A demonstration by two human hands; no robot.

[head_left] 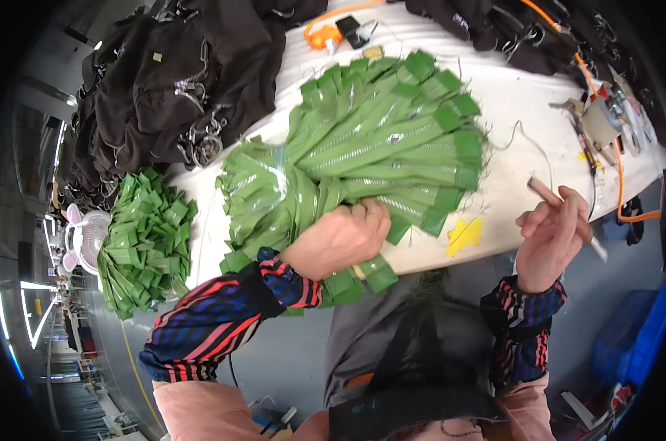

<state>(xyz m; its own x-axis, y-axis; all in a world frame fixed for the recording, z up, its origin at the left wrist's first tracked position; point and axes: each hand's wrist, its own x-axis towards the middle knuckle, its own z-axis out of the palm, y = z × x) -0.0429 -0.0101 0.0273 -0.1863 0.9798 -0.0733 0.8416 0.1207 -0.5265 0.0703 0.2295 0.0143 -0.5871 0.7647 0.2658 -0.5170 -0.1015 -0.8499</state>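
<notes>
1. Left hand [342, 239] closed around the waist of a big bundle of green zippered strips [369, 154], at the near edge of the white counter [517, 95].
2. Right hand [550, 235] loosely curled, holds a thin stick tool [561, 209] off the counter's near edge.
3. Second green bundle [145, 239] at the counter's left end; dark garments [178, 81] at the far left corner.

Left hand [342, 239] grips green zipper bundle [369, 151]; right hand [552, 237] holds stick [561, 209].

two green zipper bundles [362, 147], one fan [83, 239]
</notes>
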